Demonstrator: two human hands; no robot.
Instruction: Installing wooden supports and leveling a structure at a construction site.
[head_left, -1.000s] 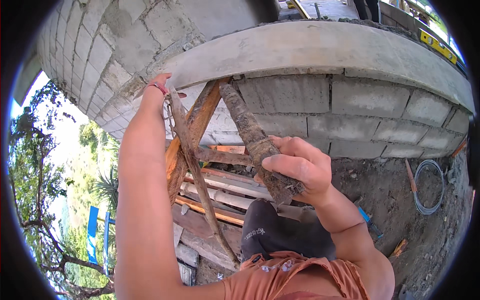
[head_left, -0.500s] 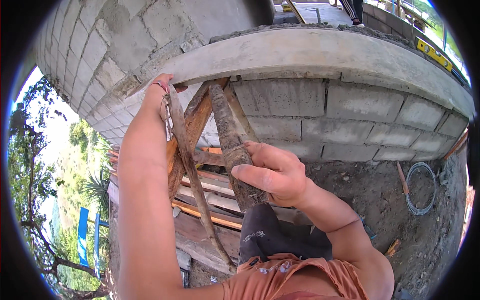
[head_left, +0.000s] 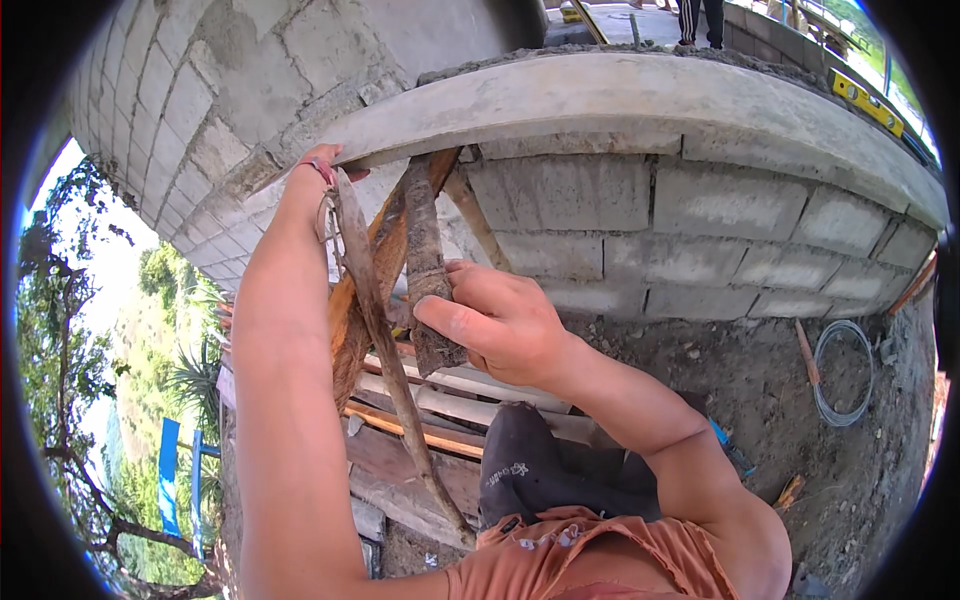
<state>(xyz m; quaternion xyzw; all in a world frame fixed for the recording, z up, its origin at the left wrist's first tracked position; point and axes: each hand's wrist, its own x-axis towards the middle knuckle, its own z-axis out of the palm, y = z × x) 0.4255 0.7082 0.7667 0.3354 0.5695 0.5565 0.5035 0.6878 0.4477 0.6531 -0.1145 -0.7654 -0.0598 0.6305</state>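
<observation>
I have the right hand (head_left: 505, 322) wrapped around the lower part of a rough wooden piece (head_left: 424, 235), its upper end at the underside of a long pale board (head_left: 600, 97). The left hand (head_left: 324, 157) meets the board's left end, fingers partly hidden; whether they grip, I cannot tell.

Short timber piece (head_left: 424, 230): rough wood, matt, crusted like bark. Thin branch (head_left: 378, 325): bare wood, weathered, dull. Orange-brown plank (head_left: 347, 350): raw wood, coarse grain. Long curved board (head_left: 560, 95): matt grey, rather smooth, stained; wood or concrete, cannot tell. Block wall (head_left: 565, 195): concrete, rough, matt. Wire coil (head_left: 820, 385): looks metal, smooth. Shirt (head_left: 690, 555): soft cloth, wrinkled. Trousers (head_left: 530, 465): dark matt cloth. Soil (head_left: 690, 400): crumbly, dry-looking.
</observation>
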